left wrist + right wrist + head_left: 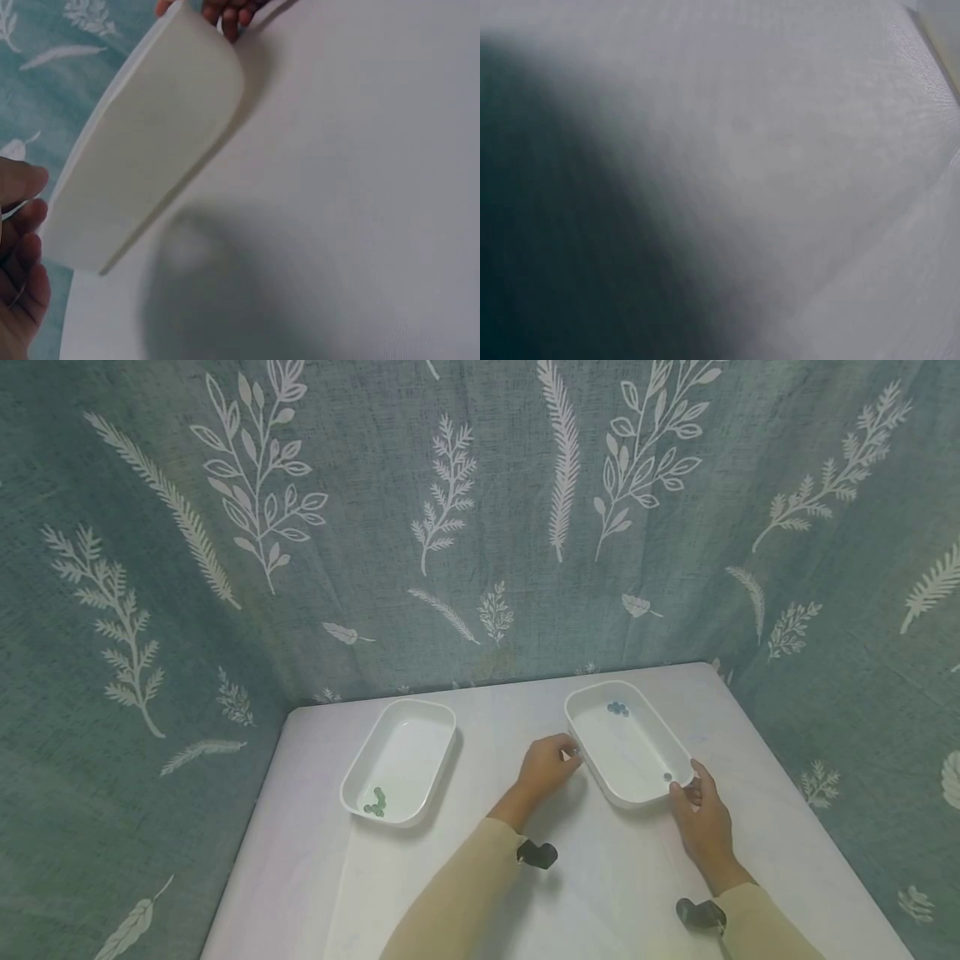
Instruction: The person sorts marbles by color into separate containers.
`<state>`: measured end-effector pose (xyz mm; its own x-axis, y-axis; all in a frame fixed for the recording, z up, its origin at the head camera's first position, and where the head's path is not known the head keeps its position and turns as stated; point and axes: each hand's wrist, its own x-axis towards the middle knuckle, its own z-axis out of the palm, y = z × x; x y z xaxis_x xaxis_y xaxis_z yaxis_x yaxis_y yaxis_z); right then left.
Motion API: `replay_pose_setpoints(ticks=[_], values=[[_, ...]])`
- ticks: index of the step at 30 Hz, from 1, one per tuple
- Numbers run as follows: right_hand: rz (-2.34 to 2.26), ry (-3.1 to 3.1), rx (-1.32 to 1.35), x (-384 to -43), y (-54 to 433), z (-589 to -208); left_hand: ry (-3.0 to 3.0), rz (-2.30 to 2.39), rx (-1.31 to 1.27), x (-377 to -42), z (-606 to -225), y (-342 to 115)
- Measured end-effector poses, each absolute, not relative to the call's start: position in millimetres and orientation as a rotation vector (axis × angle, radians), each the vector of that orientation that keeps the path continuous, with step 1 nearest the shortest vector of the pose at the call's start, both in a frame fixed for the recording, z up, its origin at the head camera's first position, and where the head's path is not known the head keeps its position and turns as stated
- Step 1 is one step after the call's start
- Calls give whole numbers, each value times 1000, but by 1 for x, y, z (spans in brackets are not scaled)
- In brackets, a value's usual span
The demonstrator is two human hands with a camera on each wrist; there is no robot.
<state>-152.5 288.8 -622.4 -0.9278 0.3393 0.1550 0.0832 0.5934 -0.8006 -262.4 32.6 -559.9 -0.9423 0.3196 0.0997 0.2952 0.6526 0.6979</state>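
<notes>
Both hands are at a white rectangular tray (pixel 630 760) with rounded corners. My right hand (pixel 703 827) grips its near right corner, thumb over the rim and fingers outside. At the tray's left side, my left hand (pixel 547 768) has thumb and fingertips curled at the rim. In the left wrist view, the left fingers (pixel 26 255) overlap one end of the tray's side wall (pixel 150 142). Inside the tray lie a small cluster of blue pieces (pixel 618 708) at the far end and a small dark piece (pixel 667 777) beside the right thumb.
A second white tray (pixel 405 752) sits to the left, with several small green pieces (pixel 375 802) in its near end. Both trays are on a white-covered table (pixel 465 860). A green leaf-patterned curtain (pixel 360 527) surrounds the table's back and sides. The right wrist view is mostly blurred white cloth.
</notes>
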Motion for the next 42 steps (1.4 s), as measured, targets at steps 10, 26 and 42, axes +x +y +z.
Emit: replay_pose_setpoints(ticks=[10, 26, 42], values=[[1243, -2543, -368, -153, 291, -623, 2824, 1185, 532, -262, -558, 46], [1254, -2550, -380, -154, 291, -622, 2798, 1193, 540, -263, -563, 52], [1237, -2542, -359, -156, 293, -629, 2741, 1235, 513, -263, -564, 55]])
